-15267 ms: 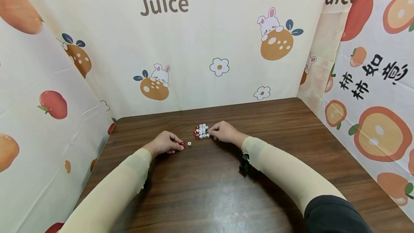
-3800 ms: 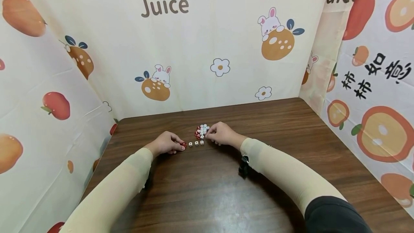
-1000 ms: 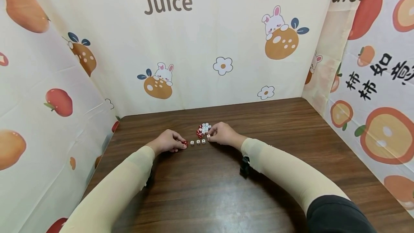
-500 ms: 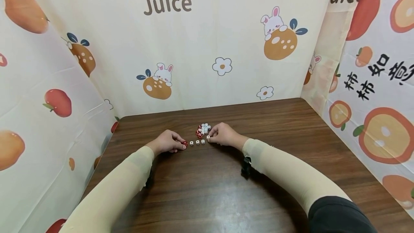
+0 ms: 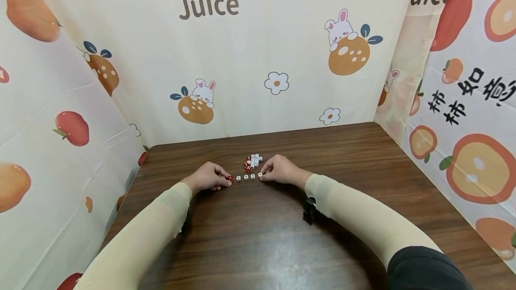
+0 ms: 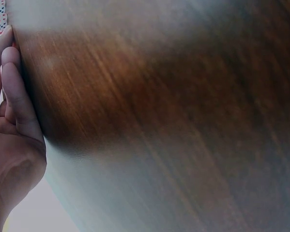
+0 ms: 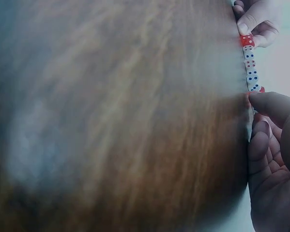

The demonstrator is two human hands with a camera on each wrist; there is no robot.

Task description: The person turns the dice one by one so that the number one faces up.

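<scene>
Just below the frame's centre, with narrow fingers, the left hand [image 5: 208, 177] is pinching a red die [image 5: 230, 178] and the right hand [image 5: 280, 169] a white die [image 5: 260, 176], probably for keeping them in line with three white dice [image 5: 246, 177] between.

A brown wood-grain table [image 5: 242, 227] spreads beneath the grips, light [image 5: 278, 261] gleaming on its near side. Beyond them rises a cream cloth [image 5: 242, 48] printed with rabbits and "Juice"; left of them hangs a white fruit-print sheet [image 5: 36, 160], right of them a fruit panel [image 5: 473, 122] with black characters.
</scene>
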